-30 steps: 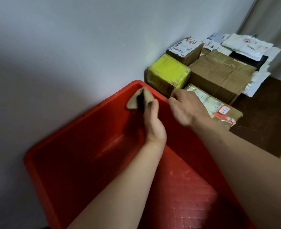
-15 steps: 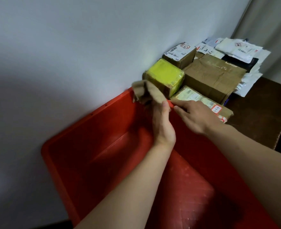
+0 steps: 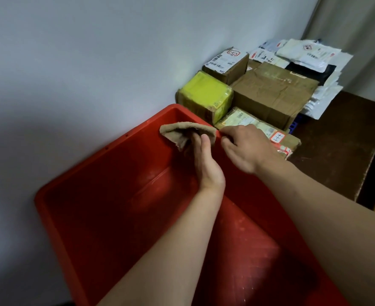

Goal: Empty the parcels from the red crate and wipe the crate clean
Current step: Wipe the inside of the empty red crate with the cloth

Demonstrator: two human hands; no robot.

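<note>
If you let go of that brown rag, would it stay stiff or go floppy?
Probably floppy: the rag bends and drapes around the left hand at the rim of the crate. It looks thin, so it's likely very light. Its rough weave suggests it wouldn't slip out easily.

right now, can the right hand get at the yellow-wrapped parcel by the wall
Probably yes. The right hand grips the far rim of the red crate, and the yellow-wrapped parcel sits just beyond that rim with its top bare and nothing between.
</note>
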